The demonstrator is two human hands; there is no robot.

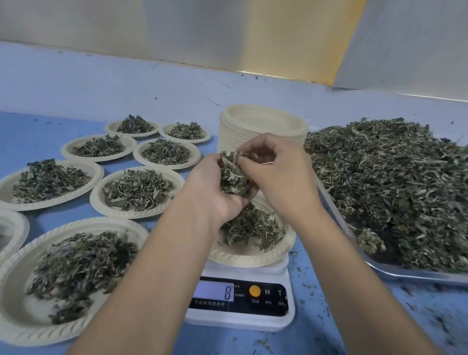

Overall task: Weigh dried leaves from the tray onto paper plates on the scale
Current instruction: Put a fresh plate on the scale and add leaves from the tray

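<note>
This is a small workroom for portioning dried herbs. On a blue worktable [20, 138], a digital scale [241, 304] sits near and a tall stack of paper plates [262, 126] stands far. A metal tray [415, 273] heaped with dried leaves [408, 191] lies right, and 8 filled plates [96, 194] line up left.

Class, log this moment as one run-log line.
left hand holds leaf clump | right hand pinches clump | plate on scale holds leaves | tray heaped

Blue table [20, 138], green-grey leaves [399, 190]
</note>
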